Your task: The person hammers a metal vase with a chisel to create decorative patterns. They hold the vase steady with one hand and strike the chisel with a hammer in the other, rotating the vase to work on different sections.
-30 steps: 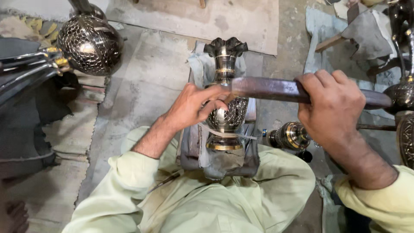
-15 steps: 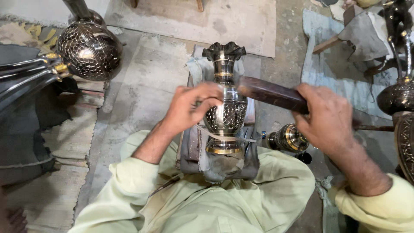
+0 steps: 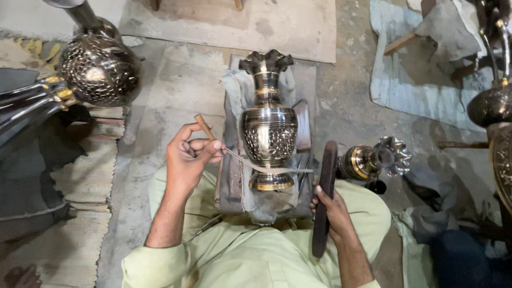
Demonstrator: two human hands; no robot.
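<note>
An engraved dark metal vase point(image 3: 268, 127) with a fluted rim lies on a grey cloth-covered block point(image 3: 234, 176) between my knees. My left hand point(image 3: 188, 158) is to the left of the vase, shut on a thin chisel point(image 3: 205, 129) with a wooden handle. My right hand point(image 3: 332, 209) is at the right of the block, gripping a long dark wooden mallet point(image 3: 324, 192) held upright. A thin strap point(image 3: 266, 168) runs across the vase's lower body.
A second small vase point(image 3: 373, 160) lies on the floor to the right. A large round engraved vase point(image 3: 98, 68) stands at the upper left, with metal pieces point(image 3: 26, 101) beside it. More dark metalware point(image 3: 493, 106) is at the right edge. A woven mat point(image 3: 69, 213) covers the left floor.
My left hand has come off the vase and moved left with the chisel. My right hand has lowered the mallet from across the vase to upright beside the block.
</note>
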